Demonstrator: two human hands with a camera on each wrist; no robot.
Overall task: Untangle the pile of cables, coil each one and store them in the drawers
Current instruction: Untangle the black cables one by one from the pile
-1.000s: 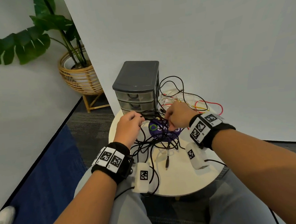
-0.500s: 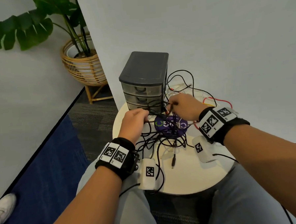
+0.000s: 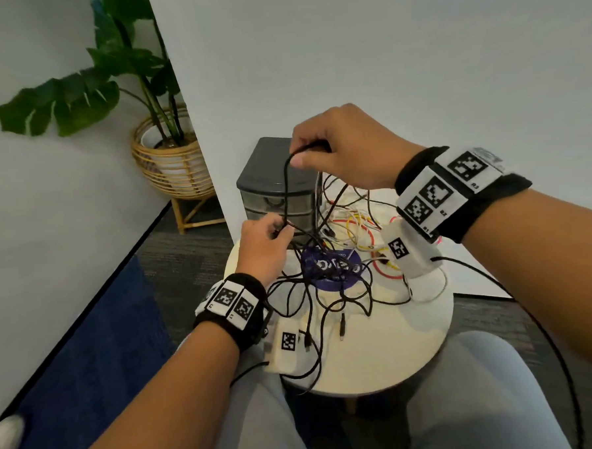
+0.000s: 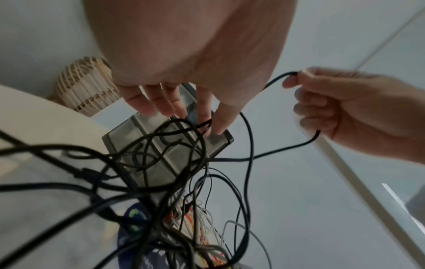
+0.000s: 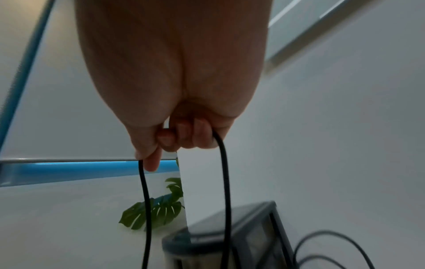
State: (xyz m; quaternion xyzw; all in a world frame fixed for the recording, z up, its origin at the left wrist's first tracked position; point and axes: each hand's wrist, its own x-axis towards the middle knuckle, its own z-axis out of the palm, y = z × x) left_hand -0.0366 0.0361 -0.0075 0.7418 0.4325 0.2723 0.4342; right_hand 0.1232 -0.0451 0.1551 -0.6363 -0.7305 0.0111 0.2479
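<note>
A tangle of black cables (image 3: 326,298) lies on the round white table (image 3: 397,356), with red, yellow and white cables (image 3: 356,228) behind it. My right hand (image 3: 304,153) is raised above the grey drawer unit (image 3: 271,181) and grips a loop of black cable (image 3: 287,187); two strands (image 5: 226,182) hang from its curled fingers (image 5: 181,138). Lower down, my left hand (image 3: 277,230) pinches the same black cable in front of the drawers (image 4: 165,149), thumb and forefinger (image 4: 218,122) on the strand. All drawers are shut.
A dark blue round disc (image 3: 331,270) lies under the cables at the table's middle. A white wall panel stands right behind the table. A potted plant in a wicker basket (image 3: 171,169) stands at the back left on the floor. My knees are under the table's near edge.
My right hand has risen from the pile to above the drawer unit, drawing a black cable loop up with it. The left hand stays low by the drawers, holding the cable.
</note>
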